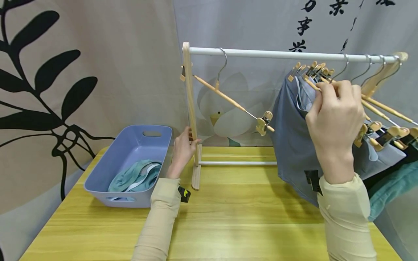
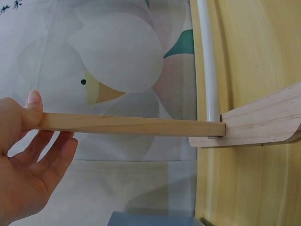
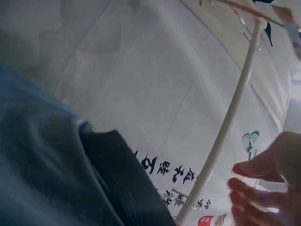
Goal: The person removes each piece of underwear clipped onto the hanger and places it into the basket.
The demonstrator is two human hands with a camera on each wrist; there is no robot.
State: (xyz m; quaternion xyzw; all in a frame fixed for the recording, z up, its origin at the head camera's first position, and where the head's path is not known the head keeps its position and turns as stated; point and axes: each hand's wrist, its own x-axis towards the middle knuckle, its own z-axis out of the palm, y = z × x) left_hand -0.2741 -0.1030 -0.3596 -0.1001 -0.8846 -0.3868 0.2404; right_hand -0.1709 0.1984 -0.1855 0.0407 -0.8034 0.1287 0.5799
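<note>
My left hand [image 1: 183, 148] holds the left wooden post [image 1: 190, 108] of a small clothes rack, its thumb on one side and fingers on the other. At the right end of the rack, my right hand [image 1: 336, 108] is bent over a row of wooden clip hangers [image 1: 378, 105]. The hand covers part of a hanger, so whether it grips one is hidden. Blue-grey shorts or trousers [image 1: 290, 130] hang beside it. Blurred curved fingers [image 3: 244, 193] show in the right wrist view, with nothing visible between them. A bare clip hanger [image 1: 225, 95] hangs tilted near the left post.
A blue plastic basket [image 1: 98, 181] with folded teal cloth [image 1: 135, 177] stands on the wooden table [image 1: 235, 224], left of the rack. The white top rail [image 1: 261, 53] and a lower rail [image 1: 238, 163] span the rack. Teal fabric [image 1: 392, 185] hangs at the far right.
</note>
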